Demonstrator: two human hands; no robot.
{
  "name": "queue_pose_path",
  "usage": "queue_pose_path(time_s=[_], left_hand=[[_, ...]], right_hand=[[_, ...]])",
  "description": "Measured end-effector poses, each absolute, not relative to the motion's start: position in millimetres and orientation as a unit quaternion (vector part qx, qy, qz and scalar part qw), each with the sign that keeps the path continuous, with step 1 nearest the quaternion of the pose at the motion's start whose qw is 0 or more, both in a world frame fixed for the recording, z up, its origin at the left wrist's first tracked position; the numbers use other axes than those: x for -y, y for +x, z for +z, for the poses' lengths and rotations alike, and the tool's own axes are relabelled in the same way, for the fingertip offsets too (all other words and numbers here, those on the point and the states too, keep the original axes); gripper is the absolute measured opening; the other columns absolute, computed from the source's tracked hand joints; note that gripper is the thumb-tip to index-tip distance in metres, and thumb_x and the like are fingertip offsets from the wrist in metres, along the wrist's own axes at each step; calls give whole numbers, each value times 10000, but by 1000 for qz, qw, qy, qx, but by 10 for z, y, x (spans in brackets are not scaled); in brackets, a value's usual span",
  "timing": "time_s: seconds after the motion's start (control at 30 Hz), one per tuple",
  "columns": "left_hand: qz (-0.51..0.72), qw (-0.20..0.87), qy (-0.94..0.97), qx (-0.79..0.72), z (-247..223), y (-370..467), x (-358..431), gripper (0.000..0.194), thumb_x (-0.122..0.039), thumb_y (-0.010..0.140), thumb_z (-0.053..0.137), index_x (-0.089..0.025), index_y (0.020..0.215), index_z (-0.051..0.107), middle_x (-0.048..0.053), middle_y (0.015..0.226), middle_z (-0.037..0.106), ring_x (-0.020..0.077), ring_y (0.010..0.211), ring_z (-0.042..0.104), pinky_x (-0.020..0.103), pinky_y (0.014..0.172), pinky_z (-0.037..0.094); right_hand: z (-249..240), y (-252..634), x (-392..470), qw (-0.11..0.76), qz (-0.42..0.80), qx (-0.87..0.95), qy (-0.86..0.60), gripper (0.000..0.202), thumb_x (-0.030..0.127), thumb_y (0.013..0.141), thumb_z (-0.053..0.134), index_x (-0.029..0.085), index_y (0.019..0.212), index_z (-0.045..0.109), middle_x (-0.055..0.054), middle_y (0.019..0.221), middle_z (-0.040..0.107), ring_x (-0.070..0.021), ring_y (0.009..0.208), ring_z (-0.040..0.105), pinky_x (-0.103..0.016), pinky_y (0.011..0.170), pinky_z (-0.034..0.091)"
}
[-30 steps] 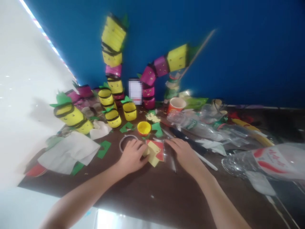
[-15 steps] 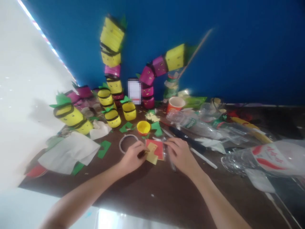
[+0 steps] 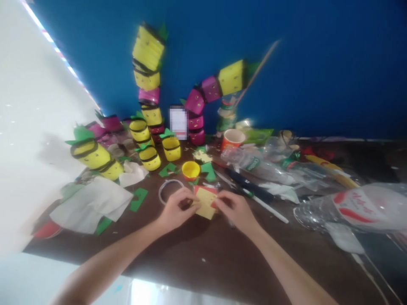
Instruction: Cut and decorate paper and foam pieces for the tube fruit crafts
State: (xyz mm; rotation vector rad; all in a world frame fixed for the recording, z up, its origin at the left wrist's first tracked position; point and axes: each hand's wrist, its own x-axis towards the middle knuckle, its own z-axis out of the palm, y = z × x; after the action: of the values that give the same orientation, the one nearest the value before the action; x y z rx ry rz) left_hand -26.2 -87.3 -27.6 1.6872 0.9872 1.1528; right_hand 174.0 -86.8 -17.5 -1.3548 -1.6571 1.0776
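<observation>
Between my two hands a piece of pale yellow paper (image 3: 206, 205) is held out flat, tilted a little. My left hand (image 3: 178, 207) pinches its left edge between thumb and fingers. At the opposite edge, my right hand (image 3: 237, 208) pinches it too. A red paper piece (image 3: 197, 188) shows behind the yellow one, mostly covered by it. A roll of tape (image 3: 160, 192) lies just beyond my left hand. Past the papers stands a small yellow cup (image 3: 191, 170), with green paper scraps (image 3: 208, 172) beside it.
Yellow and magenta decorated cups (image 3: 149, 157) stand at the back left, some stacked in tall curved columns. Plastic bottles (image 3: 365, 207), a black-handled tool (image 3: 251, 186) and a white pen (image 3: 270, 209) lie to the right. Crumpled white paper (image 3: 92, 205) lies on the left.
The yellow paper, earlier bent and partly over the red piece, is now spread flat across it. My right hand has shifted from the red paper's edge onto the yellow paper.
</observation>
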Motion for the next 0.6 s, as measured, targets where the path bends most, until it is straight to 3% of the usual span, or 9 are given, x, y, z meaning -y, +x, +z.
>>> queue_pose_path(time_s=[0.17,0.33,0.6], left_hand=[[457,436,666,-397,-320,-269,852,138,-259,741,636,-131,791,629,47,764,530,98,654,468,219,568,402],[456,490,639,-378,-351,-265,850,143,-241,758,607,-130,842,640,93,894,567,114,721,520,221,588,437],[452,479,624,-421,-358,-274,860,166,-233,751,602,-129,872,649,80,854,585,120,718,535,209,582,461]], right_hand=[[-144,1732,873,367,457,634,-505,178,310,764,558,170,659,594,-8,622,644,-149,586,597,-241,554,475],[-188,1743,858,360,434,652,-506,194,315,762,560,164,647,602,-7,616,632,-139,564,572,-227,527,447],[-198,1764,870,384,349,690,-505,174,280,815,502,175,719,600,-33,716,630,-159,678,590,-241,593,453]])
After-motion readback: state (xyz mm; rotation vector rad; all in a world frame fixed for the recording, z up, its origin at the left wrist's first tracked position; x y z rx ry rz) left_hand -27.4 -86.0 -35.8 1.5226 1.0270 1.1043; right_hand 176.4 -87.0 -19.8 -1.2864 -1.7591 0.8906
